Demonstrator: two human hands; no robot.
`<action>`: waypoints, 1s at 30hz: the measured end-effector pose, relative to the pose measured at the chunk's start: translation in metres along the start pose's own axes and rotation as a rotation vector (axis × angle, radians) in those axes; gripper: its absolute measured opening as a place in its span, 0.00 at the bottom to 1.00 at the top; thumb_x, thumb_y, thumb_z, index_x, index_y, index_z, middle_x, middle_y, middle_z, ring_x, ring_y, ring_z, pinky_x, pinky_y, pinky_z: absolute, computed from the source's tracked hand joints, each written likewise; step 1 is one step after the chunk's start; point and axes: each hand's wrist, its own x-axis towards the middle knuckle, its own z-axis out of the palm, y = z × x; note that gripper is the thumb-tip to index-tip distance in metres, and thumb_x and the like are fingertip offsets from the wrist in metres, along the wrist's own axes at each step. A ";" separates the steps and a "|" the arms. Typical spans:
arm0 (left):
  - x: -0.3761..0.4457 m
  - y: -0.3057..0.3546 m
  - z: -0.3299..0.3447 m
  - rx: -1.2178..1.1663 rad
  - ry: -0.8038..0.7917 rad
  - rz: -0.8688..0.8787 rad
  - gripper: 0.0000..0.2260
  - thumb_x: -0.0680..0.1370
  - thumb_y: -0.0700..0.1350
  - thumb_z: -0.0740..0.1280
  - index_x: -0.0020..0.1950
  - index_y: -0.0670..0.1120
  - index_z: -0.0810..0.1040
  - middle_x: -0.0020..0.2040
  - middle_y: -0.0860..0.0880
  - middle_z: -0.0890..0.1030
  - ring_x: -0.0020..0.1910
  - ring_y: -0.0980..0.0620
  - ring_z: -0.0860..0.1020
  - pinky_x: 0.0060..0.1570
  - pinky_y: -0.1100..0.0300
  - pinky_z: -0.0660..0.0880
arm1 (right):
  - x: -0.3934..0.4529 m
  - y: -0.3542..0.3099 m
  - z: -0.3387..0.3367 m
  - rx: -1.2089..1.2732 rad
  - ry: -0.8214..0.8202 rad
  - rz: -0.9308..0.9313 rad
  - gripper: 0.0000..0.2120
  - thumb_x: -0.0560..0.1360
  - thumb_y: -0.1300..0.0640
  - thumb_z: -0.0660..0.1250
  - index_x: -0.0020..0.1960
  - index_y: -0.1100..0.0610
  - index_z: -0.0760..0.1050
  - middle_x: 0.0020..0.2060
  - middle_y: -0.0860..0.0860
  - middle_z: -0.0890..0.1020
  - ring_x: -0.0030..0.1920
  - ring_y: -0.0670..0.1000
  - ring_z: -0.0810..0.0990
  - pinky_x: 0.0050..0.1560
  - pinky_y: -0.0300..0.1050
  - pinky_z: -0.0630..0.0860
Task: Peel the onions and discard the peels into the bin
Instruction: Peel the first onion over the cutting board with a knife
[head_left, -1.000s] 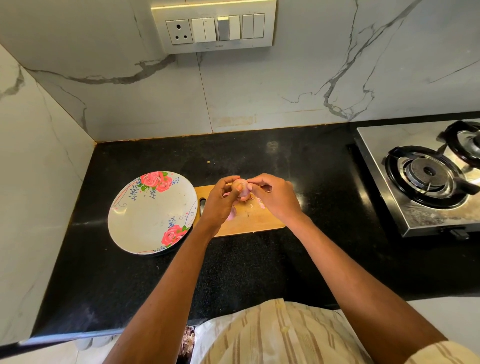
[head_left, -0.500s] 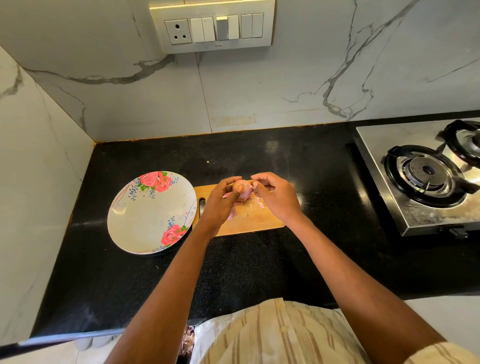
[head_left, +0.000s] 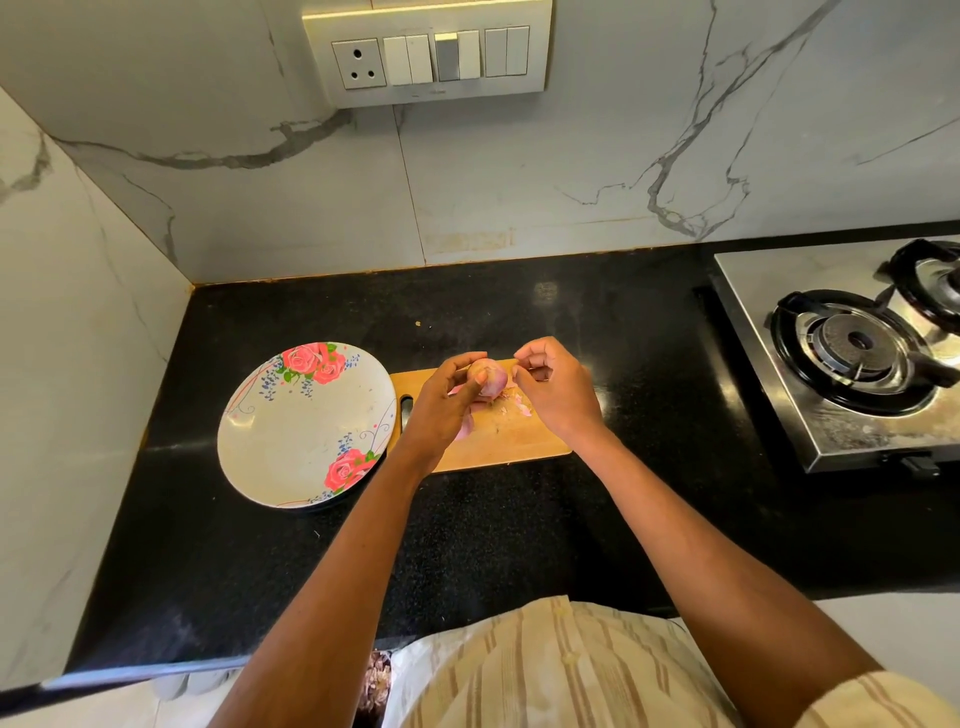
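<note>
Over a wooden cutting board (head_left: 498, 441) on a black table (head_left: 311, 561), a person's left hand (head_left: 441, 400) holds a small pink onion (head_left: 487, 378), its grip curled round the bulb, while the right hand (head_left: 556, 389), just beside it, pinches what looks like a scrap of peel between curled fingers. Peeling appears to be under way; the next move likely calls for dropping the scrap and catching another edge of skin. Loose peels (head_left: 519, 408) lie on the board. No bin shows. A floral plate (head_left: 306, 423) sits left, a gas stove (head_left: 852, 353) right, beneath marble-look walls and a switch panel (head_left: 426, 52).
</note>
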 end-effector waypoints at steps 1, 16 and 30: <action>0.000 0.000 0.000 -0.015 -0.011 0.002 0.12 0.84 0.49 0.63 0.67 0.55 0.72 0.67 0.50 0.76 0.62 0.54 0.77 0.53 0.66 0.78 | 0.002 0.004 0.000 -0.026 -0.010 0.033 0.08 0.78 0.59 0.72 0.53 0.48 0.77 0.46 0.41 0.82 0.47 0.39 0.81 0.44 0.28 0.74; 0.004 -0.004 -0.003 -0.112 0.026 0.006 0.15 0.81 0.48 0.69 0.65 0.53 0.71 0.66 0.50 0.77 0.62 0.52 0.78 0.49 0.65 0.80 | 0.000 -0.006 -0.005 -0.074 -0.098 -0.143 0.09 0.79 0.53 0.72 0.58 0.52 0.84 0.47 0.38 0.83 0.49 0.32 0.80 0.48 0.27 0.74; 0.003 -0.009 -0.004 0.010 0.037 0.022 0.11 0.83 0.50 0.66 0.65 0.55 0.71 0.63 0.55 0.76 0.64 0.55 0.75 0.49 0.71 0.75 | -0.010 -0.007 -0.002 -0.192 -0.028 -0.238 0.06 0.79 0.58 0.71 0.55 0.57 0.85 0.46 0.48 0.86 0.42 0.39 0.79 0.43 0.23 0.71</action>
